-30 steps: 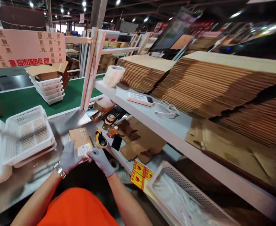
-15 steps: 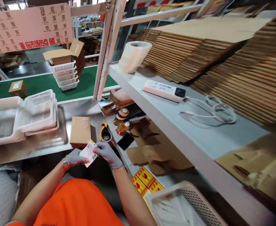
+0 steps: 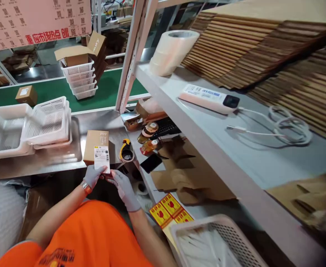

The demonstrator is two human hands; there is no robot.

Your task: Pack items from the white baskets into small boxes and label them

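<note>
A white shipping label [image 3: 102, 159] with a yellow mark at its top is pinched at its lower edge by my left hand [image 3: 93, 175], which wears a grey glove. My right hand [image 3: 123, 186], gloved too, has its fingers closed at the label's lower right corner, close to the left fingertips; whether it also grips the paper is hard to make out. Behind the label a brown cardboard box [image 3: 92, 142] stands on the metal bench, partly covered by it. To the right of the box lies a yellow and black tape dispenser [image 3: 126, 151].
White plastic baskets [image 3: 47, 120] sit on the metal bench at left. Beyond runs a green conveyor [image 3: 110, 79] with stacked baskets [image 3: 82, 81]. A grey shelf [image 3: 207, 129] overhangs the right. Below it lie a phone [image 3: 151, 163], bottles and flattened cardboard [image 3: 193, 178].
The label has turned upright and now overlaps the box's front. My hands have come closer together beneath it. The view has shifted slightly.
</note>
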